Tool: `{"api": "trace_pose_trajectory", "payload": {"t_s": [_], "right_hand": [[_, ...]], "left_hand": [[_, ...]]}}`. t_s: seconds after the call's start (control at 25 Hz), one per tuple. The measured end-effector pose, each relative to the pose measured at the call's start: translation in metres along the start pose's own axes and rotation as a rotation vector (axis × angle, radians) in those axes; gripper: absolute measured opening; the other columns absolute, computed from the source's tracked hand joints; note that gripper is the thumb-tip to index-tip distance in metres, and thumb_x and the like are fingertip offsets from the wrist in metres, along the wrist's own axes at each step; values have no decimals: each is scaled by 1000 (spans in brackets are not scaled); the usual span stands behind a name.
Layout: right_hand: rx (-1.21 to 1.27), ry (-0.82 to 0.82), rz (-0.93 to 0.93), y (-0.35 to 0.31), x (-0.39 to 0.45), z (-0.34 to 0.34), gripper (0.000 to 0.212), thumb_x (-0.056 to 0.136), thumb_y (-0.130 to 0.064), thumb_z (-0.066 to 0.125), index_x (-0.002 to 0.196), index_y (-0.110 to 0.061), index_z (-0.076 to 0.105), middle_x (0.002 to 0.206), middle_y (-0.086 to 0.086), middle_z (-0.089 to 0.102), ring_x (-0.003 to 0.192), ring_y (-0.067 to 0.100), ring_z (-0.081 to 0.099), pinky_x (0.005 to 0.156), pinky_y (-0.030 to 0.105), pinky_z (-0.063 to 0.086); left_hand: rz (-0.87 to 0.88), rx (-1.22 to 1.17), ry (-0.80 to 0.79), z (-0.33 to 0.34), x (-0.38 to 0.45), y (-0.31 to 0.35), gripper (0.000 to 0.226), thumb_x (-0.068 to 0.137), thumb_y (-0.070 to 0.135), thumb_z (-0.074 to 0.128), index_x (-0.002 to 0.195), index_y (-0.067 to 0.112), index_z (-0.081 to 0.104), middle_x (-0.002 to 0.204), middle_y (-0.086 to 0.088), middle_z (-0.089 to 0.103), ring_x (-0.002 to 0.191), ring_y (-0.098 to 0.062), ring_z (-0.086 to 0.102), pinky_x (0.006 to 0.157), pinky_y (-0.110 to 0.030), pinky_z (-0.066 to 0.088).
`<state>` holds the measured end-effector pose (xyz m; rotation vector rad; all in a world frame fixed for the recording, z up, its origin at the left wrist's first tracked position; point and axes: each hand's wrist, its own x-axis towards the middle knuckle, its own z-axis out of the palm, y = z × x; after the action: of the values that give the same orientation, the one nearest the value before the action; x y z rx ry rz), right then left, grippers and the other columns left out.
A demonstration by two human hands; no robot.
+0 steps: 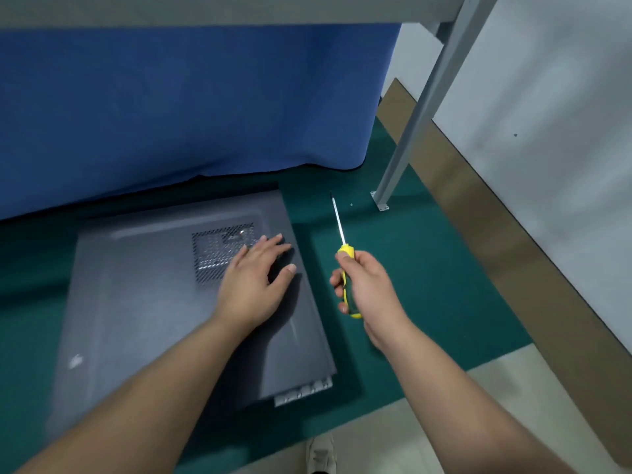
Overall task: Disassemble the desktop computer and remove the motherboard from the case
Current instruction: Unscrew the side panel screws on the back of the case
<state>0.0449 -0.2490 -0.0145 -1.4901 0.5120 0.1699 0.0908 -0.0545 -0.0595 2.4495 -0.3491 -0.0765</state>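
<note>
Workshop, green bench mat [393,254], blue curtain [191,107], metal frame post [420,111]

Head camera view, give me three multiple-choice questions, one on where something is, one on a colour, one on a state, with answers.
1. Where does the left hand rest?
A. on the computer case side panel
B. on the floor mat
C. on the table leg

2. What colour is the screwdriver handle?
A. red
B. yellow and dark
C. white

3. What state is the case's side panel in?
A. removed
B. half slid off
C. still on

Answers: 1 A, its fingers lie by the vent grille. 2 B, yellow shows above and below the right hand. 3 C, the panel covers the case.
</note>
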Motion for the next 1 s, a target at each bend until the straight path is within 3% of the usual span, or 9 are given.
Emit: {"api": "trace_pose_trajectory", "payload": {"t_s": [0.08, 0.2, 0.36, 0.48, 0.68, 0.8, 1.0], "right_hand": [[-14, -44, 1, 4, -53, 18, 15, 105, -29, 55, 102, -14, 57, 70, -2, 63, 55, 11, 52, 43, 27, 40], [-50, -90, 24, 23, -120, 49, 15, 106, -25, 54, 100, -13, 60, 75, 1, 64, 57, 13, 55, 46, 29, 44], [-141, -195, 89, 63, -183, 90, 13, 106, -21, 54, 102, -12, 62, 78, 3, 63, 58, 15, 56, 49, 28, 47], [-181, -237, 112, 88, -210, 112, 15, 106, -21, 53, 103, -9, 62, 76, 1, 61, 57, 14, 55, 54, 28, 48], [-328, -256, 93, 126, -233, 133, 23, 107, -28, 48, 104, -11, 64, 79, -1, 62, 72, 14, 57, 79, 36, 49], [-423, -287, 108, 154, -247, 142, 20, 107, -31, 46, 96, -19, 58, 80, -1, 63, 71, 15, 57, 80, 40, 52], [-528, -334, 196, 193, -262, 150, 16, 106, -30, 44, 93, -23, 49, 80, 0, 68, 66, 15, 62, 75, 34, 51]], "left_hand": [[-137, -338, -36, -10, -46, 10, 36, 103, 34, 58, 138, 30, 60, 148, 12, 56, 148, -8, 36, 124, -29, 18], [-370, -977, -48, -36, -99, 26, 25, 103, 17, 59, 125, 27, 65, 121, 11, 73, 127, -12, 61, 107, -24, 45], [-519, -1465, 52, -67, -154, 20, 26, 107, 20, 52, 131, 18, 60, 119, -10, 75, 113, -26, 71, 99, -40, 53], [-567, -1512, 166, -82, -189, 10, 23, 107, 17, 50, 128, 13, 59, 116, -11, 76, 108, -26, 73, 89, -38, 55], [-710, -1498, 255, -90, -233, -5, 14, 105, 14, 55, 114, 10, 65, 102, -7, 78, 93, -20, 76, 71, -33, 61], [-852, -1457, 316, -81, -259, -13, 13, 103, 10, 56, 106, 10, 69, 84, -3, 74, 77, -15, 70, 68, -33, 62], [-1055, -1393, 344, -58, -287, -25, 15, 102, 9, 59, 110, 9, 71, 90, -7, 70, 83, -19, 66, 73, -34, 58]]}}
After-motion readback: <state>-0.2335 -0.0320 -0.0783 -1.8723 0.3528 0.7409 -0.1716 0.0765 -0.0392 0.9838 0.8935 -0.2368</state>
